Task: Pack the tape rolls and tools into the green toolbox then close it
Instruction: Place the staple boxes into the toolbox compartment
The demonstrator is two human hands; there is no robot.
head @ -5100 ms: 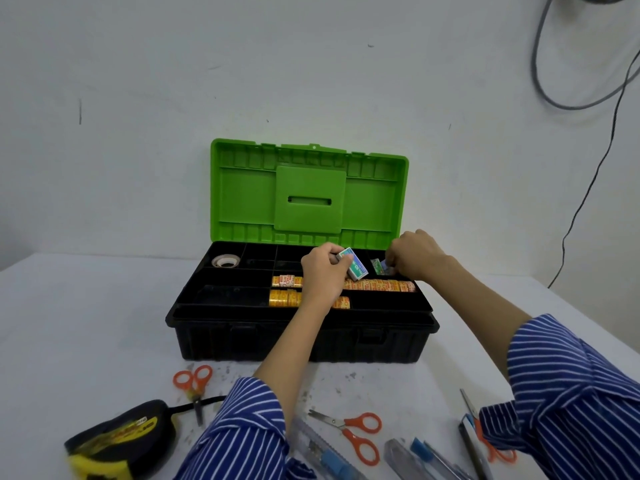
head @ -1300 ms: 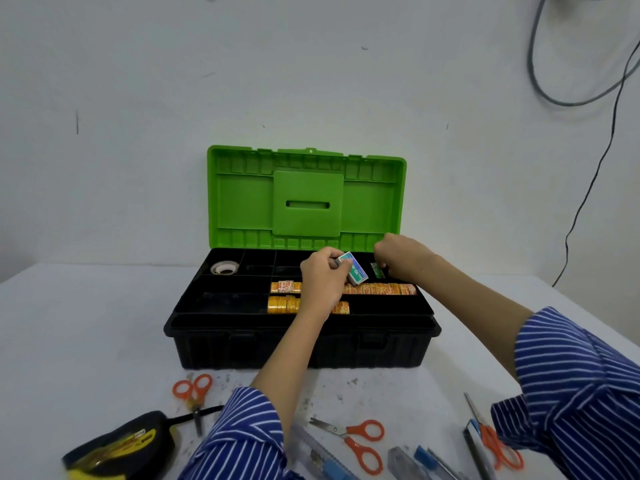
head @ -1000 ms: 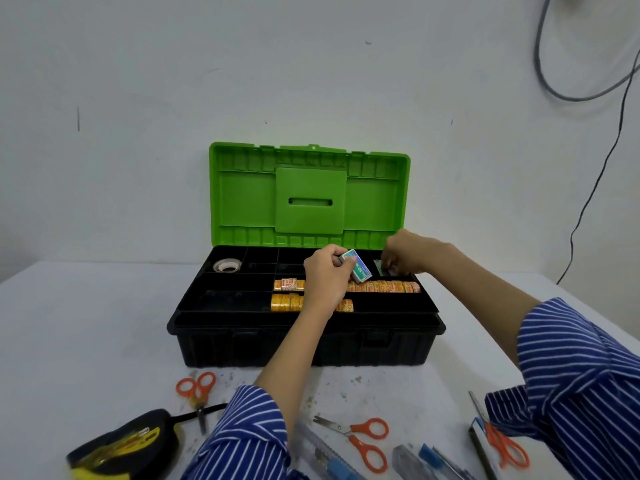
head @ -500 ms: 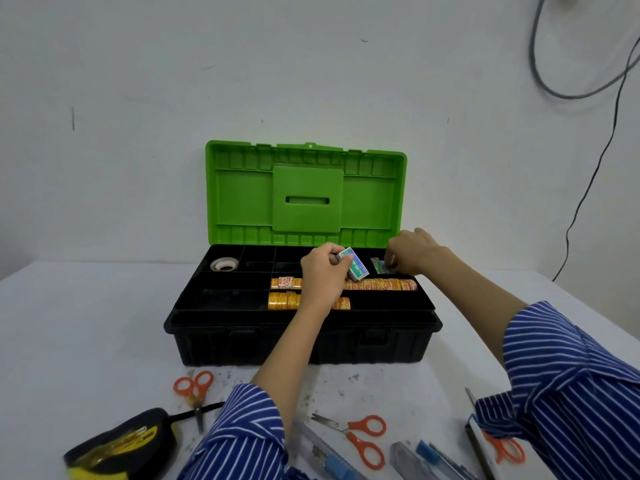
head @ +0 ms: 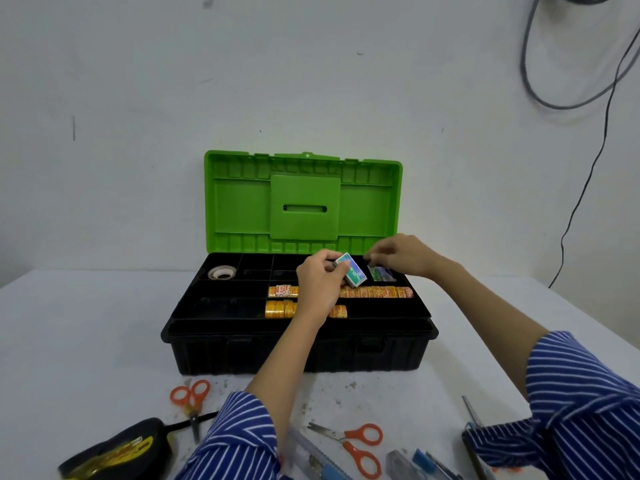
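The toolbox stands open, its green lid [head: 242,202] upright against the wall above the black tray [head: 298,344]. A white tape roll [head: 221,272] lies in the back left compartment. Two rows of yellow tape rolls [head: 381,292] fill the middle compartments. My left hand [head: 318,282] pinches a small blue-green box [head: 351,274] above the tray's centre. My right hand [head: 405,256] hovers over the back right compartment, where small green boxes [head: 381,273] lie. Its fingers are loosely bent and I see nothing in them.
On the white table in front of the toolbox lie orange scissors [head: 190,398], a second orange pair [head: 353,441], a black and yellow tape measure [head: 117,452] and utility knives [head: 415,462]. Cables hang on the wall at the right.
My right hand has lifted slightly off the back right compartment, uncovering the green boxes. My left hand still holds the small box in the same spot.
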